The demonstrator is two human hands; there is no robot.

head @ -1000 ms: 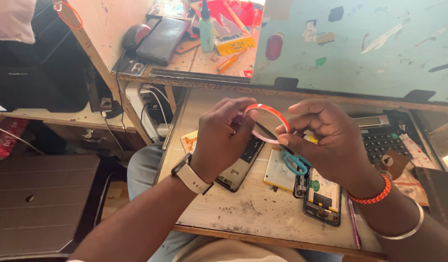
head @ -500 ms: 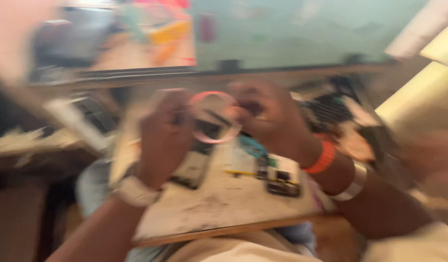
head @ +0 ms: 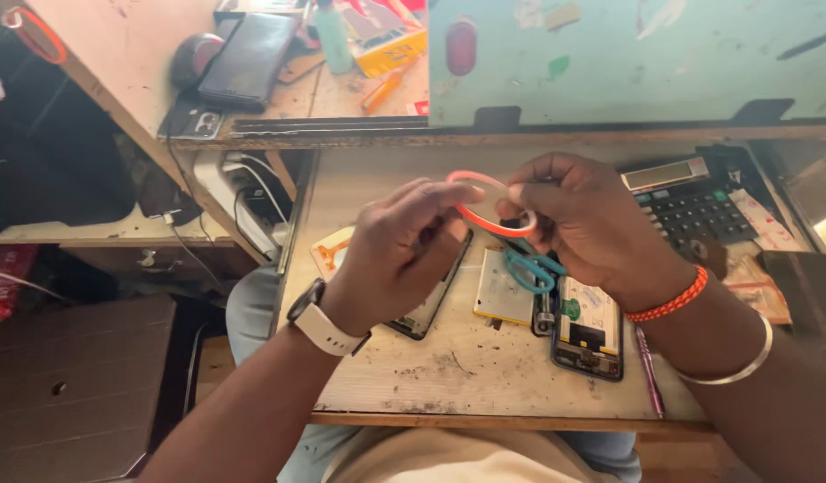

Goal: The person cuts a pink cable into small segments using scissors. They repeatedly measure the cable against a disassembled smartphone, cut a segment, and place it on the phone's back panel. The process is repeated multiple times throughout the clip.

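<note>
You hold the red tape ring [head: 490, 204] up between both hands. Your left hand [head: 397, 258] pinches its near edge; your right hand [head: 584, 224] grips the far side. Below your grip lie a phone [head: 588, 327] and blue scissors [head: 531, 268].

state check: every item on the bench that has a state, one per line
tape roll: off the bench, held by left hand and right hand
opened phone: back off, internals showing, flat on bench
second phone: flat, partly under left hand
calculator: display blank
black phone: screen dark
</note>
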